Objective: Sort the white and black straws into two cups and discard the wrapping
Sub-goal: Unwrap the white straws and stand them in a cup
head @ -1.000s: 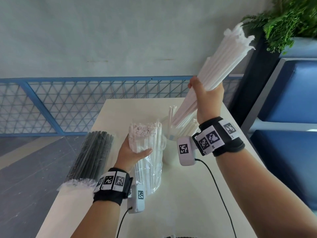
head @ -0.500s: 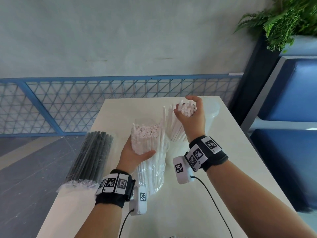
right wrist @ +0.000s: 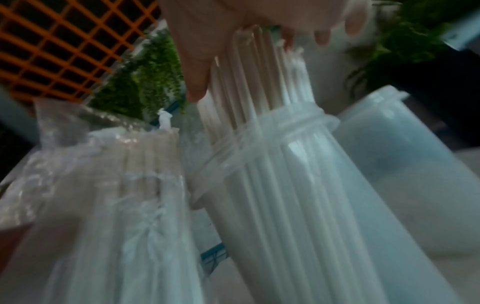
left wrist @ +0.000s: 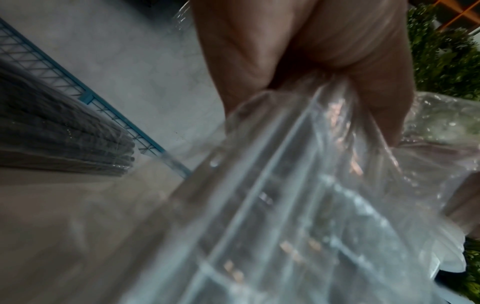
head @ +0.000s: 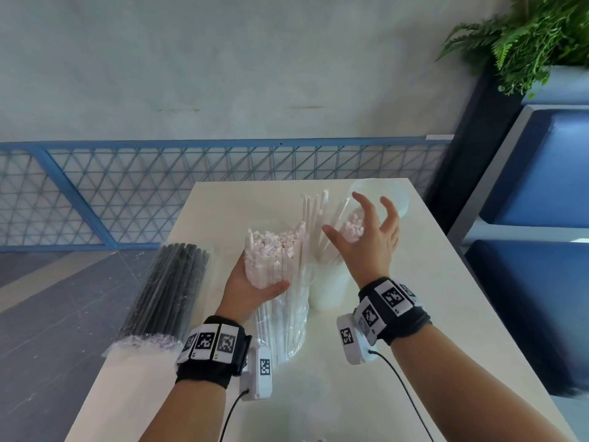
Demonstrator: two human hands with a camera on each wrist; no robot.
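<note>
A: Where are your hands right now?

B: My left hand (head: 251, 287) grips the bag (head: 280, 317) of white straws (head: 274, 250) near the table's middle, straws standing on end, open tops up. My right hand (head: 369, 240) hovers spread wide and empty over the cup (head: 325, 288) just right of the bag.

A: And what's in that cup?

B: A bunch of white straws (right wrist: 262, 86), upright and fanning out of the rim. The right wrist view shows my fingertips (right wrist: 194, 90) right at their tops, though I can't tell if they touch.

A: Different from a moment ago?

B: Yes. A second back my right hand held that bunch high in the air. Half a second back it was lowering it into the cup. Now it has let go.

A: Next grab?

B: More straws from the bag, I'd say. It sits left of my right hand, just beside the cup, long axis vertical, so I reach across and pull straight up.

A: The black ones?

B: The black pack (head: 165, 288) lies flat along the left edge, sealed, nearer my left hand. The spare cup (head: 392, 199) waits at the far right corner.
</note>
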